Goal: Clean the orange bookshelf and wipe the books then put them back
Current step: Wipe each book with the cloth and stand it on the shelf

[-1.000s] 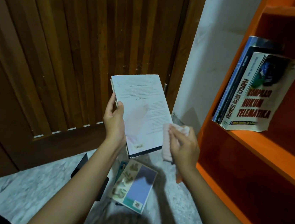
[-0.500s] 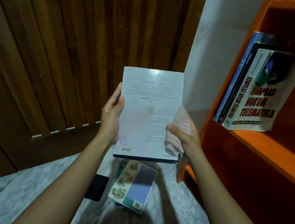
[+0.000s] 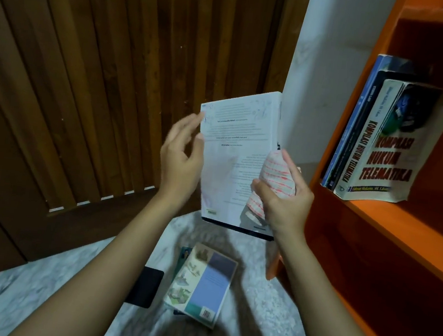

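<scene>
A white book (image 3: 232,158) is upright in front of me, its back cover with small text facing me. My right hand (image 3: 286,201) grips its right edge, with a pink-striped white cloth (image 3: 275,174) pinched against the cover. My left hand (image 3: 179,162) is blurred at the book's left edge, fingers spread and loose, fingertips near the top left corner. The orange bookshelf (image 3: 403,226) stands at the right. Three books (image 3: 384,148) lean on its shelf, the front one titled "Kompilasi Hukum Telematika".
On the pale marbled floor (image 3: 31,298) below my arms lies a book with a blue and green cover (image 3: 203,280) on top of another. A flat black object (image 3: 144,286) lies beside them. A dark wooden slatted door (image 3: 87,67) fills the left, a white wall (image 3: 324,68) the middle.
The book has shifted right toward the shelf. My right hand with the cloth has gone from beside it to gripping its right edge. My left hand has loosened its grip and its fingers have spread.
</scene>
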The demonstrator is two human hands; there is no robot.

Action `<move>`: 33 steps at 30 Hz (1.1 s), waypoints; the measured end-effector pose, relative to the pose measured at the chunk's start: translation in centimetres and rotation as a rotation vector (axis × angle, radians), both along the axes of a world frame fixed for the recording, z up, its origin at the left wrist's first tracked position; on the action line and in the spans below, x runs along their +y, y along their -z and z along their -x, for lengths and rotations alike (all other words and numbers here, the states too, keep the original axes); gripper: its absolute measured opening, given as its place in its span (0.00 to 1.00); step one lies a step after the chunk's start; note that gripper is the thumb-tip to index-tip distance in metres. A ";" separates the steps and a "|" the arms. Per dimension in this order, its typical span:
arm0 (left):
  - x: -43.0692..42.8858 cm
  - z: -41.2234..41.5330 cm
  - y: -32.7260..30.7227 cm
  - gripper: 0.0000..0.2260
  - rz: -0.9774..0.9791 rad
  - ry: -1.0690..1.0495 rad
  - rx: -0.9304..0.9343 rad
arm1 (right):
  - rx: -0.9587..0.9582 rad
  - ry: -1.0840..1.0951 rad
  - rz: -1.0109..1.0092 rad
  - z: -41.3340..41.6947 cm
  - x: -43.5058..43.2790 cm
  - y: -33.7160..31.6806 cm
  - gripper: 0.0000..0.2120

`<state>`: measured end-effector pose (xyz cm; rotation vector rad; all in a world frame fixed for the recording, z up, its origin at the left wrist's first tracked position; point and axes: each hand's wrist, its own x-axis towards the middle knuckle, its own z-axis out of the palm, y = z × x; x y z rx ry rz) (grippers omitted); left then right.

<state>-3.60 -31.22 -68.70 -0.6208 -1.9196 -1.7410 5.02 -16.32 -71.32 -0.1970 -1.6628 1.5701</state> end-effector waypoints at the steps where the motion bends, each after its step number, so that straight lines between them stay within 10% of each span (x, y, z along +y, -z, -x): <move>1: 0.6 -0.6 -0.7 0.17 0.005 0.076 -0.004 | -0.001 0.048 -0.066 -0.1 -0.2 0.0 0.32; 10: 3.9 -2.5 -2.5 0.37 0.178 0.148 -0.229 | -0.047 0.302 -0.525 -1.2 -2.0 2.4 0.28; 25: 3.0 -2.8 -3.0 0.26 -0.130 0.094 -0.207 | 0.021 0.425 -0.964 -1.4 -2.6 1.4 0.24; 33: 2.2 -1.4 -3.5 0.17 -0.501 0.237 -0.154 | -0.003 0.182 -0.565 -0.4 -0.3 0.1 0.21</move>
